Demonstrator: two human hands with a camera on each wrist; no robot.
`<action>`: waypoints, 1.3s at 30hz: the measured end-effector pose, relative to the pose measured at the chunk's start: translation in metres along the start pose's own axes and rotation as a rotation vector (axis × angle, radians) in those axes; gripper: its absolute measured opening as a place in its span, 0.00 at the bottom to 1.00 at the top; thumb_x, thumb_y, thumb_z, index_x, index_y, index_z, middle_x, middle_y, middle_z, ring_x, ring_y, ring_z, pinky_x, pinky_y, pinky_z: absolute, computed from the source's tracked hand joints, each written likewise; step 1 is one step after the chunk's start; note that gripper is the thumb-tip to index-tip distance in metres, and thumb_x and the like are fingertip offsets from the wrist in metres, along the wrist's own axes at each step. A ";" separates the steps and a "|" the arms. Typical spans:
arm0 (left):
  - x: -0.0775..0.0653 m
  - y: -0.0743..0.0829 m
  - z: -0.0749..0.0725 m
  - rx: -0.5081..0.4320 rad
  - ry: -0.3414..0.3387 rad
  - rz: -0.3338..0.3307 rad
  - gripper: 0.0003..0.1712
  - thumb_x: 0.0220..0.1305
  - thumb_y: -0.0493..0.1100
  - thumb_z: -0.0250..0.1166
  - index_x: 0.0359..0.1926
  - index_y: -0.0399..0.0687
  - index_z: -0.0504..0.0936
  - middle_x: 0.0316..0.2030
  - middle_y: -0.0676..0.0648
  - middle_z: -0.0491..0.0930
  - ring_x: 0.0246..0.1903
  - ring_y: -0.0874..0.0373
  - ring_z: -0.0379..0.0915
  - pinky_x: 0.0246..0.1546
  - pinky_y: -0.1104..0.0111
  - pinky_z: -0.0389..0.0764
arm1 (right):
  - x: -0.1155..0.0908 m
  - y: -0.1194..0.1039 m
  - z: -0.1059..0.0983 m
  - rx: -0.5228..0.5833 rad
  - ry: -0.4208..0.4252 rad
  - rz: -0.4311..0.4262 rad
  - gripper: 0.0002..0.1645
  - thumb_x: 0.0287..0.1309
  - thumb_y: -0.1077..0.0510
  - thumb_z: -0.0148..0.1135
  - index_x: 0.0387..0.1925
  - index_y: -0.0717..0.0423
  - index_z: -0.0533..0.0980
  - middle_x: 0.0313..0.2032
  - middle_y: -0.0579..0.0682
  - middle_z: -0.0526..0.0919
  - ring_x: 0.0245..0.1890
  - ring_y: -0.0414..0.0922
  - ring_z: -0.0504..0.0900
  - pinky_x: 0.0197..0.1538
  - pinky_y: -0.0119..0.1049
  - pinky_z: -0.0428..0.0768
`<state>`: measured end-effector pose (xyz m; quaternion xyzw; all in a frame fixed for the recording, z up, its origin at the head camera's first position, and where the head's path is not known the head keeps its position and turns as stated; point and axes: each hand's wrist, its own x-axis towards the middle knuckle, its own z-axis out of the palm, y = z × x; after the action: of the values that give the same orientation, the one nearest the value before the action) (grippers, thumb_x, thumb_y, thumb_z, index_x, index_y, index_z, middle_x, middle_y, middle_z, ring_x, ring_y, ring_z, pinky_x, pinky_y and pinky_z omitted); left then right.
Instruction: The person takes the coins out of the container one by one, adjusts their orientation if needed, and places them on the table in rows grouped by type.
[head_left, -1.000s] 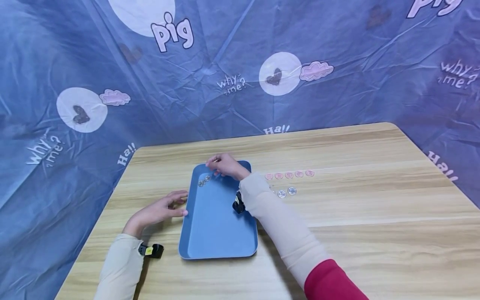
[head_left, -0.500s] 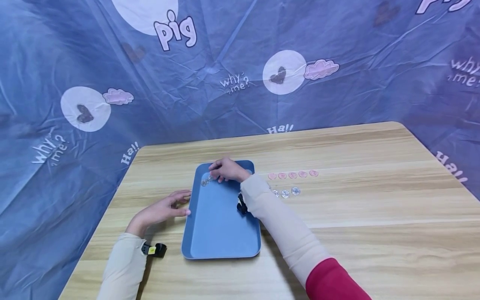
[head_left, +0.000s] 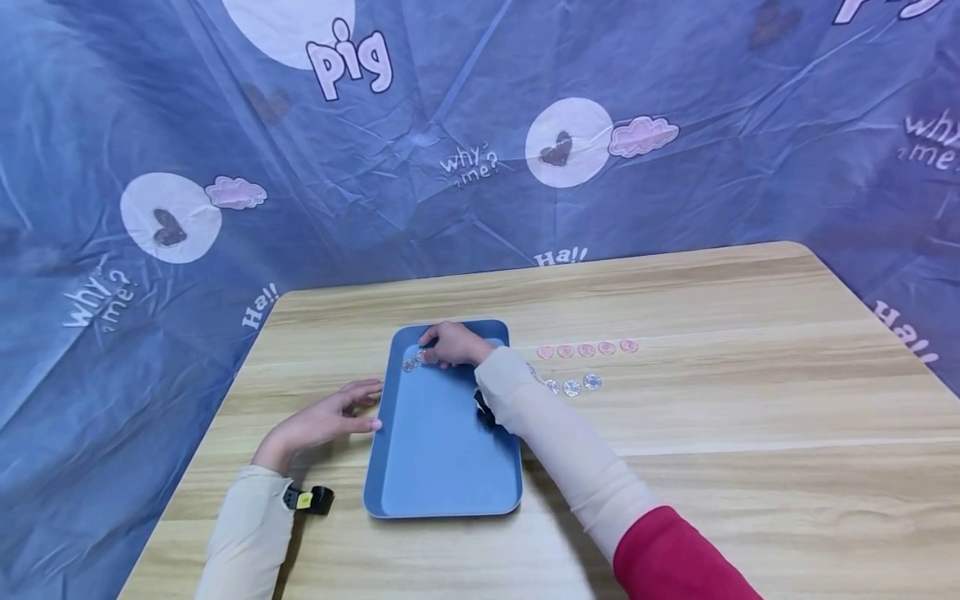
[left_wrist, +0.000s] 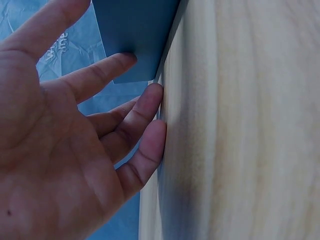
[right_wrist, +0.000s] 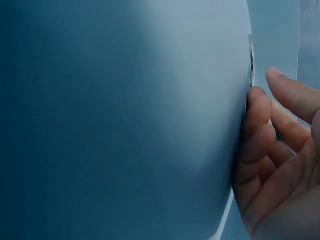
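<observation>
My right hand (head_left: 454, 343) is down inside the far end of a blue tray (head_left: 442, 458). Its bent fingertips rest on the tray floor, right beside small clear patterned discs (head_left: 409, 365), like coins. In the right wrist view the thumb stands apart from the other fingers (right_wrist: 257, 107), and one disc (right_wrist: 252, 62) shows edge-on by a fingertip. My left hand (head_left: 322, 419) lies at the tray's left side with loosely bent fingers. One fingertip touches the tray's outer wall (left_wrist: 140, 30) in the left wrist view; other fingertips are close to the table.
On the wooden table (head_left: 712, 375), right of the tray, a row of several pink discs (head_left: 587, 350) lies behind several clear discs (head_left: 572, 388). The right sleeve (head_left: 555, 425) crosses the tray's right rim and partly covers the clear row. A printed blue cloth (head_left: 420, 208) hangs behind the table.
My right hand has come down from over the tray's far left rim to its floor by the discs, covering part of them. The left hand keeps its place at the tray.
</observation>
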<state>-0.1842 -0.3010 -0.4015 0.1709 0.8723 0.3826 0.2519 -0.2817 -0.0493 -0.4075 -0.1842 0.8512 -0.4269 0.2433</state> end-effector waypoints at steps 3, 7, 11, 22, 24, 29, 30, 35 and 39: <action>0.000 -0.001 0.000 -0.001 0.000 0.000 0.41 0.65 0.51 0.63 0.73 0.43 0.58 0.72 0.34 0.52 0.68 0.34 0.55 0.65 0.40 0.60 | 0.000 -0.002 0.000 -0.035 -0.011 0.009 0.22 0.65 0.57 0.59 0.59 0.56 0.75 0.26 0.47 0.77 0.22 0.40 0.73 0.25 0.29 0.71; 0.000 -0.001 0.000 -0.003 0.000 0.002 0.40 0.65 0.51 0.63 0.73 0.43 0.59 0.72 0.34 0.52 0.68 0.35 0.55 0.65 0.41 0.61 | 0.000 -0.003 0.001 -0.069 -0.009 0.014 0.21 0.64 0.58 0.60 0.59 0.55 0.75 0.26 0.47 0.76 0.21 0.39 0.72 0.25 0.29 0.71; 0.000 0.000 0.000 -0.010 -0.001 0.005 0.40 0.65 0.51 0.63 0.73 0.43 0.59 0.72 0.34 0.52 0.68 0.35 0.55 0.65 0.41 0.61 | -0.001 -0.005 0.002 -0.107 0.006 0.019 0.20 0.64 0.58 0.61 0.57 0.54 0.76 0.23 0.46 0.75 0.20 0.39 0.71 0.24 0.29 0.70; 0.000 -0.001 -0.001 -0.013 0.002 0.005 0.41 0.64 0.51 0.64 0.73 0.43 0.59 0.72 0.34 0.54 0.68 0.34 0.54 0.66 0.41 0.59 | -0.002 -0.008 0.005 -0.211 0.036 0.033 0.12 0.64 0.55 0.60 0.49 0.46 0.79 0.24 0.46 0.78 0.21 0.40 0.73 0.26 0.32 0.71; 0.000 -0.001 -0.001 -0.013 0.003 0.005 0.41 0.64 0.51 0.64 0.73 0.42 0.58 0.71 0.34 0.54 0.68 0.34 0.54 0.66 0.41 0.59 | -0.003 -0.008 0.005 -0.222 0.037 0.029 0.11 0.64 0.55 0.60 0.48 0.46 0.79 0.27 0.46 0.80 0.22 0.40 0.74 0.27 0.33 0.71; 0.000 -0.002 0.000 -0.011 0.007 0.011 0.41 0.64 0.51 0.64 0.73 0.42 0.58 0.71 0.33 0.55 0.69 0.34 0.54 0.66 0.40 0.58 | -0.003 -0.007 0.006 -0.230 0.045 0.026 0.08 0.64 0.55 0.60 0.44 0.46 0.79 0.34 0.46 0.81 0.24 0.41 0.75 0.29 0.33 0.72; 0.000 -0.002 0.000 -0.009 0.008 0.011 0.41 0.64 0.51 0.64 0.73 0.42 0.58 0.71 0.34 0.55 0.69 0.34 0.54 0.66 0.40 0.58 | -0.003 -0.007 0.006 -0.229 0.045 0.027 0.07 0.64 0.55 0.61 0.44 0.46 0.79 0.35 0.46 0.81 0.24 0.41 0.76 0.29 0.33 0.72; 0.000 -0.002 0.000 -0.011 0.005 0.011 0.42 0.64 0.51 0.64 0.73 0.42 0.58 0.71 0.33 0.55 0.69 0.33 0.53 0.67 0.40 0.58 | -0.002 -0.006 0.005 -0.226 0.029 0.037 0.05 0.63 0.55 0.62 0.41 0.47 0.79 0.34 0.47 0.82 0.24 0.40 0.76 0.29 0.33 0.73; 0.000 -0.001 0.000 -0.022 0.007 0.000 0.42 0.63 0.51 0.65 0.73 0.41 0.58 0.71 0.33 0.55 0.69 0.33 0.53 0.67 0.40 0.57 | -0.002 -0.006 0.005 -0.247 0.013 0.046 0.05 0.62 0.55 0.63 0.39 0.48 0.78 0.34 0.46 0.81 0.25 0.41 0.76 0.30 0.33 0.73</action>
<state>-0.1839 -0.3016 -0.4021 0.1668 0.8689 0.3927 0.2508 -0.2765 -0.0554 -0.4045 -0.1906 0.9028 -0.3145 0.2230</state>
